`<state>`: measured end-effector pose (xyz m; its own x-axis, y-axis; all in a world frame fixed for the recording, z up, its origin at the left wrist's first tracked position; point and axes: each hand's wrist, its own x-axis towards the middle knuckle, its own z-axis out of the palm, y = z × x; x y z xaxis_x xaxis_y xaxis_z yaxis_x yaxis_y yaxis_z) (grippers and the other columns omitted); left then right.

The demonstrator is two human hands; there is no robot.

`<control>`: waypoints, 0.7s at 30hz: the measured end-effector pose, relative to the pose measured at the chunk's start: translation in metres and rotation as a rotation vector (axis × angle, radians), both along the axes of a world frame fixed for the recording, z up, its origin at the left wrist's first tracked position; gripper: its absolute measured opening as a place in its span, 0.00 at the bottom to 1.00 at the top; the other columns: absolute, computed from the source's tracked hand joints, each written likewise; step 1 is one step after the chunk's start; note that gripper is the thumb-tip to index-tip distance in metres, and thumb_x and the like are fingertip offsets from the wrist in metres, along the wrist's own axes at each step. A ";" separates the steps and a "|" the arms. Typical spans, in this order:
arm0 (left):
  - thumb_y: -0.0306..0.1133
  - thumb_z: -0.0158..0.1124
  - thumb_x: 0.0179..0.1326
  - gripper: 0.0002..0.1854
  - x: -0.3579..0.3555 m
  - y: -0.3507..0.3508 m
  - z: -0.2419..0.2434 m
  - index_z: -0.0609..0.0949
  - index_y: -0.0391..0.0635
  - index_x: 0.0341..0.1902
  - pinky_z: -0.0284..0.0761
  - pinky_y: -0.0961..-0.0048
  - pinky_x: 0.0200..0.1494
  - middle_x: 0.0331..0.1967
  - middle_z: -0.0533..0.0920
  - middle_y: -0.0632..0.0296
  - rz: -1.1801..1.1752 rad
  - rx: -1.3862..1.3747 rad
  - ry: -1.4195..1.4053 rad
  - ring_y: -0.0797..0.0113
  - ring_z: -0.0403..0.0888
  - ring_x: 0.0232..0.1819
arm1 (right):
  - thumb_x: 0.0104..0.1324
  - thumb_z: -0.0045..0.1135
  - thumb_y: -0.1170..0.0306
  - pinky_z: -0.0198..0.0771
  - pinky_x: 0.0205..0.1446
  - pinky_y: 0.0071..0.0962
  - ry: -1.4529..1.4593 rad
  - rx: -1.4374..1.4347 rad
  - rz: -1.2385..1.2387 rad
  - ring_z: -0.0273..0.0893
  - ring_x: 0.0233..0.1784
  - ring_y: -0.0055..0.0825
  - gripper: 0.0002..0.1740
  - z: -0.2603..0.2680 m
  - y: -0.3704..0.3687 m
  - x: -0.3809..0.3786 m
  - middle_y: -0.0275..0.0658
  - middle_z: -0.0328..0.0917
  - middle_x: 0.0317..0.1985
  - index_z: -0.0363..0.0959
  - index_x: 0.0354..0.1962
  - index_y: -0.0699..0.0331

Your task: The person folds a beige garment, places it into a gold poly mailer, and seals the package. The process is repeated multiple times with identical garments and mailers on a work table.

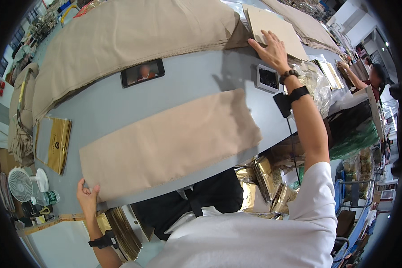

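Observation:
A beige fabric panel [167,144], folded flat, lies across the grey table [194,73] in front of me. At its lower left corner is my left hand [87,192], thumb on top and the other fingers by the edge. My right hand [271,50] reaches to the upper right, fingers spread on a stack of beige cardboard sheets [289,37]. Below that hand stands a small white box [268,78] of small black items. A large pile of beige fabric [130,33] spans the table's far side, with a phone [143,73] at its edge.
Gold-printed plastic bags [55,144] lie at the left, near a white fan [21,184] and a water bottle [46,198]. Clear plastic bags [316,87] sit beyond my right wrist. More gold packets [264,181] are below the table edge. Another person [372,80] works at the far right.

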<state>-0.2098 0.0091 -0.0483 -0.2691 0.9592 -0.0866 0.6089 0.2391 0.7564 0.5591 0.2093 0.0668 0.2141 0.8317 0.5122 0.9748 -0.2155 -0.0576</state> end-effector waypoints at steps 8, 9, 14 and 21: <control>0.38 0.82 0.57 0.40 -0.005 -0.003 -0.003 0.73 0.31 0.68 0.59 0.82 0.29 0.23 0.66 0.75 -0.015 -0.011 0.029 0.81 0.62 0.26 | 0.60 0.56 0.44 0.48 0.80 0.52 0.383 -0.089 -0.218 0.72 0.72 0.49 0.46 0.010 0.007 0.007 0.54 0.77 0.66 0.71 0.68 0.65; 0.38 0.82 0.57 0.40 -0.005 -0.004 -0.004 0.73 0.31 0.68 0.59 0.82 0.30 0.23 0.66 0.75 0.010 -0.035 0.030 0.81 0.62 0.26 | 0.59 0.57 0.45 0.54 0.79 0.47 0.380 -0.098 -0.203 0.74 0.70 0.50 0.45 0.012 0.005 0.014 0.55 0.78 0.64 0.72 0.68 0.66; 0.35 0.83 0.56 0.41 -0.003 -0.005 -0.006 0.73 0.31 0.69 0.59 0.82 0.28 0.22 0.67 0.76 0.033 -0.013 -0.058 0.82 0.63 0.25 | 0.63 0.56 0.39 0.69 0.71 0.43 0.377 -0.065 -0.171 0.77 0.67 0.54 0.46 0.014 -0.025 0.042 0.58 0.78 0.63 0.72 0.67 0.67; 0.34 0.82 0.57 0.39 0.000 -0.004 -0.003 0.73 0.32 0.68 0.60 0.82 0.28 0.22 0.68 0.75 0.022 0.004 -0.077 0.83 0.65 0.24 | 0.66 0.56 0.32 0.72 0.67 0.44 0.102 -0.120 -0.019 0.80 0.63 0.53 0.49 0.014 -0.064 0.034 0.56 0.81 0.59 0.73 0.67 0.65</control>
